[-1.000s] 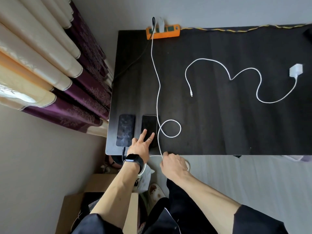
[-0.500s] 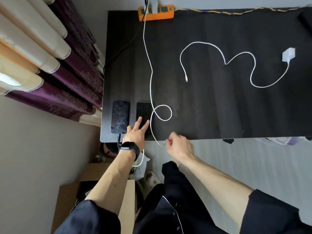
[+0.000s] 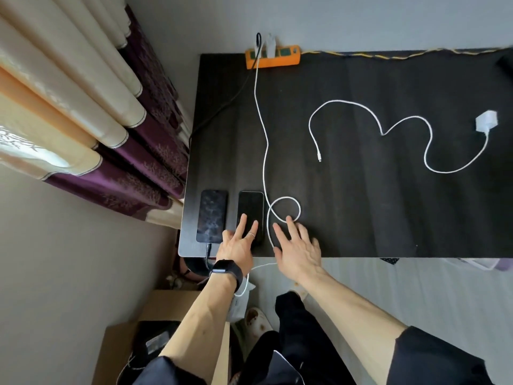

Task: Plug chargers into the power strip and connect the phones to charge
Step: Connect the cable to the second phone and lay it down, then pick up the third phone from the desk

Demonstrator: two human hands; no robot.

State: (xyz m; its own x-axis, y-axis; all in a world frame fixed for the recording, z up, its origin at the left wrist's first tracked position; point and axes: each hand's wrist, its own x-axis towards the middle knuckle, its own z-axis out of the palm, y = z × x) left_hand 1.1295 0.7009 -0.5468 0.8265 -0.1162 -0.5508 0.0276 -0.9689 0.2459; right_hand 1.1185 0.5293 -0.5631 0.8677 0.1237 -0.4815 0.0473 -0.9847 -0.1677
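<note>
Head view. Your left hand (image 3: pixel 238 245) lies open at the near left corner of the dark table (image 3: pixel 388 204), two fingers spread flat on the screen of the right-hand phone (image 3: pixel 250 211); it presses but grasps nothing. Your right hand (image 3: pixel 298 250) is also open, fingers splayed on the tabletop just right of that phone, holding nothing; its fingertips touch the small loop of the long white cable (image 3: pixel 262 134). This cable runs from a white charger (image 3: pixel 270 45) seated in the orange power strip (image 3: pixel 273 58) at the far edge, down the table, through the loop, over the near edge and back under your left wrist; its far end is hidden there. The left-hand phone (image 3: pixel 211 215) lies just beside the first, with a dark cable (image 3: pixel 208 252) at its near end. A second white charger (image 3: pixel 486 122) lies unplugged far right, its cable (image 3: pixel 402 120) winding leftward, its connector free on the table.
</note>
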